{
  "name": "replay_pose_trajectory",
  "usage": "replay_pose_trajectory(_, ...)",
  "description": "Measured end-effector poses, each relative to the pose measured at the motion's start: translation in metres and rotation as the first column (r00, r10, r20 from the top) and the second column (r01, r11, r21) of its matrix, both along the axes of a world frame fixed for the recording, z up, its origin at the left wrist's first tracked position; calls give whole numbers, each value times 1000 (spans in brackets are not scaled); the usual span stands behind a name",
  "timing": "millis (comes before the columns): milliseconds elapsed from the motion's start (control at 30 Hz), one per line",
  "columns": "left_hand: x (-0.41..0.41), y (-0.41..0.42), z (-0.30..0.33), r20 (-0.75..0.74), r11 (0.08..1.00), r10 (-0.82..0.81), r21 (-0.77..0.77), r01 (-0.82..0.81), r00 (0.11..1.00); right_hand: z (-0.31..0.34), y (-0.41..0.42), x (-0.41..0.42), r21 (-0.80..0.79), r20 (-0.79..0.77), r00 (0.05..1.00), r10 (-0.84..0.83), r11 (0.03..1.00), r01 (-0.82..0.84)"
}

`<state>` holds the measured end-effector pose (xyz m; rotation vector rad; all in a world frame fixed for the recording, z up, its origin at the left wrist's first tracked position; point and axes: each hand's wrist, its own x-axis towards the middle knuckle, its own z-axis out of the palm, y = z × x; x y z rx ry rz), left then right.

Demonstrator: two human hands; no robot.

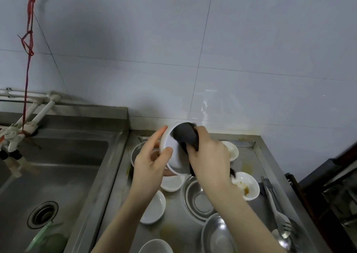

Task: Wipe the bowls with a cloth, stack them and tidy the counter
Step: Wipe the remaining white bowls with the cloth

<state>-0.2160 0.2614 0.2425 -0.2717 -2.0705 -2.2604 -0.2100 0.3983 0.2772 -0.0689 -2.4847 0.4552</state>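
Steel sink (pixel 58 156) at the left, with a drain (pixel 42 214) in its floor and a green object, too blurred to name, at the near edge; white pipes and a red cord hang above its back left corner. To its right, the steel counter (pixel 257 156) carries the dishes. The left hand (pixel 152 160) holds a white bowl (pixel 173 152) raised above the counter's back edge and tilted, with the thumb hooked over the rim and the fingers spread behind the outer wall. The right hand (pixel 208 156) is closed on a dark cloth (pixel 186 134), pressing it into the bowl's upper inside wall. Below the hands lie several unstacked dishes: white bowls and shallow white dishes, one white bowl with brown residue (pixel 246 188) towards the right edge, and nested steel bowls (pixel 201 200) near the middle. Tongs (pixel 270 191) and a slotted spatula (pixel 283 221) lie along the right edge; yellowish smears mark the counter. Handling, as judged: the white bowl looks rigid, glazed and breakable, and slippery if wet, so a rim-and-wall pinch suits it; the cloth is soft and conforms to the curve. Wiping appears to be at an early stage, with stacking not yet begun.
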Motion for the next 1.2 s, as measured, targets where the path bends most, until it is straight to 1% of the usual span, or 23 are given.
replay_pose_trajectory(33,0,1,0,9,1000,-13,3,13,1000,0,-2,-2,-88,-47,999,5,996,-9)
replay_pose_trajectory(100,0,0,3,-5,1000,-8,-18,8,1000,3,-2,-2,-249,1,990,144,958,-139)
replay_pose_trajectory(200,-6,-8,4,-56,1000,19,-19,-20,998,8,6,1,-320,229,882,412,887,-332)
replay_pose_trajectory(267,-8,-14,4,-99,999,47,-16,-49,994,12,10,4,-313,357,821,446,885,-345)
replay_pose_trajectory(300,-8,-15,4,-114,998,57,-20,-60,992,13,9,5,-248,394,829,396,915,-319)
replay_pose_trajectory(367,-5,-12,4,-121,998,62,-17,-64,991,13,3,4,37,389,903,184,976,-215)
replay_pose_trajectory(400,-3,-10,3,-109,998,60,-13,-61,992,12,0,3,151,331,941,73,980,-129)
replay_pose_trajectory(433,0,-6,2,-93,999,52,-1,-53,994,9,-2,2,180,253,967,-9,983,-37)
replay_pose_trajectory(467,2,-4,1,-75,999,45,12,-44,996,8,-5,1,114,183,982,-53,993,32)
replay_pose_trajectory(533,4,-1,1,-48,999,21,35,-20,999,8,-8,0,-167,81,995,-56,984,69)
replay_pose_trajectory(600,3,-3,0,-46,1000,5,26,-4,999,10,-8,-2,-382,41,997,71,923,-50)
replay_pose_trajectory(633,1,-5,1,-44,1000,1,28,1,999,10,-8,-2,-409,40,982,184,900,-152)
replay_pose_trajectory(700,-1,-11,1,-37,999,-9,48,10,999,12,-5,1,-390,110,912,395,861,-326)
replay_pose_trajectory(800,-5,-20,3,-98,1000,0,17,1,995,21,8,5,-378,311,787,533,829,-412)
replay_pose_trajectory(833,-6,-21,4,-117,1000,9,2,-9,993,22,11,6,-351,372,771,518,847,-399)
replay_pose_trajectory(900,-6,-20,4,-123,999,31,-15,-33,992,19,12,5,-201,430,815,388,921,-333)
replay_pose_trajectory(967,-4,-15,2,-119,998,54,-13,-56,991,14,5,4,50,361,915,182,976,-214)
replay_pose_trajectory(1000,-3,-13,1,-109,998,59,-6,-60,992,9,0,4,127,279,955,101,982,-141)
replay_pose_trajectory(1033,-2,-11,1,-94,998,57,6,-57,994,5,-6,4,153,213,976,48,985,-82)
replay_pose_trajectory(1067,0,-9,1,-74,999,49,21,-48,996,3,-10,4,113,141,990,21,993,-37)
replay_pose_trajectory(1133,2,-6,2,-40,998,30,50,-28,999,7,-13,0,-112,-20,1000,5,994,-7)
replay_pose_trajectory(1167,2,-6,3,-28,998,23,62,-22,999,10,-13,-2,-267,-37,999,33,963,-42)
replay_pose_trajectory(1200,2,-6,4,-22,997,20,73,-18,1000,11,-12,-3,-419,-32,993,115,901,-117)
